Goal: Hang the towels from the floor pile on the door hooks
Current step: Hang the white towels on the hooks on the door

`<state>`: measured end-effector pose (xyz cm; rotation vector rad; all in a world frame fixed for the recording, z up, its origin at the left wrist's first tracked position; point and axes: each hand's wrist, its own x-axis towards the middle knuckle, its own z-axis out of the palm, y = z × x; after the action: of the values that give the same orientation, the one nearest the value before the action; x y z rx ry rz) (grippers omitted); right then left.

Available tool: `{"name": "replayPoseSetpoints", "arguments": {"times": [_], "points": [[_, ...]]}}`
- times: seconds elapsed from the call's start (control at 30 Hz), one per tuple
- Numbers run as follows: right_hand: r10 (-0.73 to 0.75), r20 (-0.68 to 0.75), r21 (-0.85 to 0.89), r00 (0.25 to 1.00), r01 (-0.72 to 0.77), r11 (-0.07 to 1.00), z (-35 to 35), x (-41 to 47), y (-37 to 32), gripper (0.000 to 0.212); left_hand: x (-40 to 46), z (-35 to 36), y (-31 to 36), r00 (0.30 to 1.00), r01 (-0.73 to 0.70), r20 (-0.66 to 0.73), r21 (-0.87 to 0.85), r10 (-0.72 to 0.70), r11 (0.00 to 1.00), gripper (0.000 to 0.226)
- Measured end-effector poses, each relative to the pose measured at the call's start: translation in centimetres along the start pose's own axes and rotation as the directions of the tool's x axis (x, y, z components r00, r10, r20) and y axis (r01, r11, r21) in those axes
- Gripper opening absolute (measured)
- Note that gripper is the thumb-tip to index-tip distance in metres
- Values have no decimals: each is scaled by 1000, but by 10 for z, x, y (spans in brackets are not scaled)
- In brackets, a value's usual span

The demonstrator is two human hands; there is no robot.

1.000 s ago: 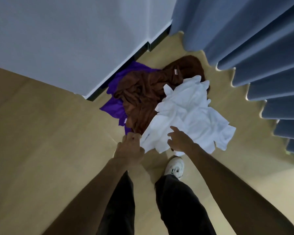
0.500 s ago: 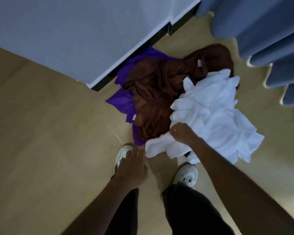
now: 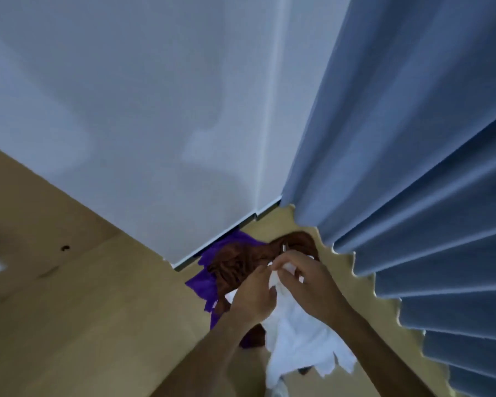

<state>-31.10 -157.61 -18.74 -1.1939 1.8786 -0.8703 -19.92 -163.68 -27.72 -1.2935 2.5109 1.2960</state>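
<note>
A white towel (image 3: 295, 339) hangs below my two hands, lifted off the floor. My right hand (image 3: 307, 282) pinches its top edge with curled fingers. My left hand (image 3: 255, 296) grips the same edge just to the left. On the floor behind them lie a brown towel (image 3: 241, 265) and a purple towel (image 3: 204, 285), bunched against the foot of the white door (image 3: 155, 124). No hooks are in view.
A blue pleated curtain (image 3: 413, 196) hangs close on the right and reaches the wooden floor (image 3: 83, 310). The door's bottom edge runs diagonally above the pile. A white object shows at the far left edge.
The white towel has been picked up off the pile with both hands and raised. My left hand moved from near my feet onto the towel. The view has tilted upward.
</note>
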Motion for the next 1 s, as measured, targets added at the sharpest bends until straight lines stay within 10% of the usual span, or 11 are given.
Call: {"name": "replayPoseSetpoints", "arguments": {"times": [0.3, 0.5, 0.7, 0.8, 1.0], "points": [[-417, -247, 212, 875, 469, 857, -125, -47, -160, 46, -57, -117, 114, 925, -129, -360, 4, 122, 992, 26], [-230, -473, 70, 851, 296, 953, -124, -51, -171, 35, -108, -198, 157, 830, -152, -545, -21, 116, 988, 14], [-146, 55, -178, 988, 153, 972, -33, -58, -179, 28, -159, -253, 159, 760, -138, -647, -66, 63, 988, 15], [-184, 94, -163, 978, 198, 967, 14, -62, -203, 46, -188, -273, 145, 751, -126, -660, -103, 27, 987, 24], [-355, 135, 59, 925, 351, 935, 88, -75, -259, 13, -259, -317, 85, 735, -64, -666, -254, -126, 965, 30]]}}
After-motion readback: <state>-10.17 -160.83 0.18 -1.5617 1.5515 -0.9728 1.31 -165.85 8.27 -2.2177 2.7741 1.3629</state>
